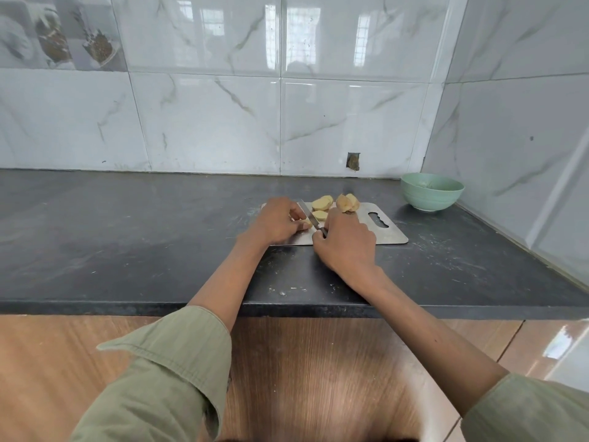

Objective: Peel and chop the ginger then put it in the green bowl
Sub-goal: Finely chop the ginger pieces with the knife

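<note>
Steel board [387, 232]: our left hand [276, 222] pins a ginger piece [305, 223], right hand [345, 242] grips the knife [309, 217]; we should slice toward twelve o'clock, fingertips tucked.

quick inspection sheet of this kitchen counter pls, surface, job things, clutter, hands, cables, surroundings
surface: dark counter, scuffed with pale marks
job's things: ginger pieces lie on the metal cutting board; knife blade angled over the board; green bowl stands at the back right, off the board, contents unclear
clutter: nothing seen
hands: left hand holds a ginger piece down on the board; right hand grips the knife
cables: nothing seen
surroundings: marble-look wall tiles, a small hole low in the tiling, wooden cabinet front below
</note>
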Action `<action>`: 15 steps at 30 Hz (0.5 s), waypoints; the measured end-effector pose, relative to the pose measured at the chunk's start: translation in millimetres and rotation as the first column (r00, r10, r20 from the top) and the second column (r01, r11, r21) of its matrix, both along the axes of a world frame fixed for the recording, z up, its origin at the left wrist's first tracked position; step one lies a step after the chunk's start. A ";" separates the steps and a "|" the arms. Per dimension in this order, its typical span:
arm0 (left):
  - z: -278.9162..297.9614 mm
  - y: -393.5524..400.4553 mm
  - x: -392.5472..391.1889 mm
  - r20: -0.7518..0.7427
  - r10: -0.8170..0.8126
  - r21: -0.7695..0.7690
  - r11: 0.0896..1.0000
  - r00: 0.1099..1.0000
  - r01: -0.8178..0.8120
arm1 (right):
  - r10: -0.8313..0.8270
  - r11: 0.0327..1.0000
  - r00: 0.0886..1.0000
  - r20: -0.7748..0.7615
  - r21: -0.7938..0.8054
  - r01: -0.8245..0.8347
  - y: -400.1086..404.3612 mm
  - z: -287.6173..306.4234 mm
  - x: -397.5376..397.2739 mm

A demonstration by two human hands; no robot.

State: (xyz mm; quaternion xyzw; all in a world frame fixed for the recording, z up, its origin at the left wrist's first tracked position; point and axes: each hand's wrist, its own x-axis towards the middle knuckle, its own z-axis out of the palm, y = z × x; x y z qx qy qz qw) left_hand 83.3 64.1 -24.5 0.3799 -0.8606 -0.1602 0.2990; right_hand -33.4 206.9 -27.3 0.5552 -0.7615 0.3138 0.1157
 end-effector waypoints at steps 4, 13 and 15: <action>0.9 0.1 1.9 -0.010 0.007 0.019 1.000 1.000 -0.007 | -0.007 1.000 1.000 -0.028 0.013 0.007 -2.5 0.9 -2.1; 0.3 -1.2 -0.1 0.005 0.032 0.030 0.999 0.999 -0.032 | 0.026 1.000 0.995 -0.092 -0.001 -0.027 -3.4 0.1 0.6; -0.6 -1.1 -1.2 0.014 0.042 0.022 0.999 0.999 -0.042 | 0.034 0.999 0.995 -0.094 -0.009 -0.035 -2.9 0.5 1.1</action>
